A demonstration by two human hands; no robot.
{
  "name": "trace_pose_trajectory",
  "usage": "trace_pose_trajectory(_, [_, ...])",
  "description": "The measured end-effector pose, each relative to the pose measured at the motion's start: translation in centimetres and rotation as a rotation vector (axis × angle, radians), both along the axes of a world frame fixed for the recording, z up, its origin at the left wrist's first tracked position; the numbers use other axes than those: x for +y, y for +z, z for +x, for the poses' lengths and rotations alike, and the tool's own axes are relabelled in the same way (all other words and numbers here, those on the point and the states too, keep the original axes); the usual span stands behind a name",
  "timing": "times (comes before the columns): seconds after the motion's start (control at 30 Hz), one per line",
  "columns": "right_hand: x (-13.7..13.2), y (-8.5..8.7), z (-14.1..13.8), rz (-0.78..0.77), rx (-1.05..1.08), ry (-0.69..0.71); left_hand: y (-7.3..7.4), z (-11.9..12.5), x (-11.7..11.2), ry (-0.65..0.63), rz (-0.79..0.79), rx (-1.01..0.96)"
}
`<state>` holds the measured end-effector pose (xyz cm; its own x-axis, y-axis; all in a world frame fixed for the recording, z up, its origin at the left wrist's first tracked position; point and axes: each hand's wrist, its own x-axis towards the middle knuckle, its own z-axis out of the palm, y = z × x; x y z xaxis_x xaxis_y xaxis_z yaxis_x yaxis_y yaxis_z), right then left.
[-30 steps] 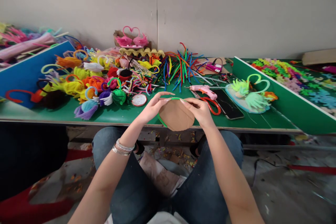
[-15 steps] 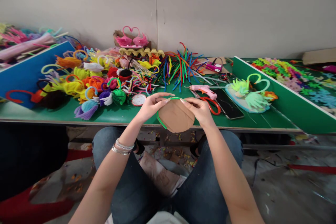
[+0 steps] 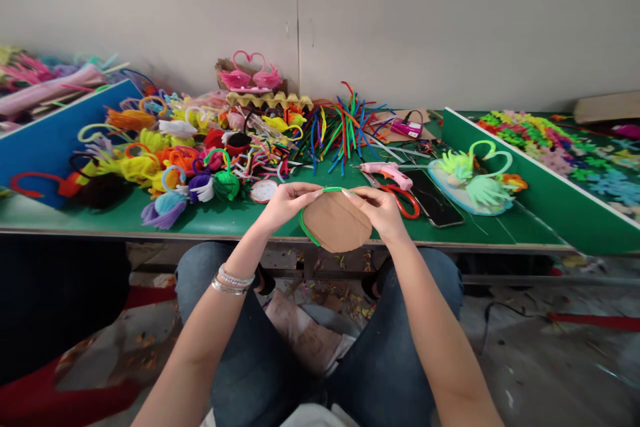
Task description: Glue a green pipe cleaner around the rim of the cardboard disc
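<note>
Between my two hands is a round brown cardboard disc, held up just over the table's front edge. A green pipe cleaner runs along its left and top rim. My left hand is closed on the upper left of the rim, thumb on the near face. My right hand pinches the upper right of the same rim, its thumb on the green strip. The disc's lower and right edges show bare cardboard. Behind my right hand lie red-handled scissors and a pink glue gun.
A black phone lies right of the scissors. Beyond it, two pale green swans stand on a board by a green divider. Fuzzy coloured swans crowd the left side. Loose pipe cleaners lie at the back. A blue divider stands left.
My left fingers have drawn down onto the top of the rim, where they were raised before. The disc has turned or tilted very slightly; both hands keep their hold.
</note>
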<state>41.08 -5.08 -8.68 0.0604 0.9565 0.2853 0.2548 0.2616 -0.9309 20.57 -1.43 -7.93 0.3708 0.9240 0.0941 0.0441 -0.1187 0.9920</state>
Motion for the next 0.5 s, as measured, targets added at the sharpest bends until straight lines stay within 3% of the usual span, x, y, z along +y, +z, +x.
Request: trace_pose_trajectory(0.5, [0.19, -0.32, 0.16, -0.013, 0.038, 0.030, -0.15, 0.07, 0.01, 0.003, 0.028, -0.005])
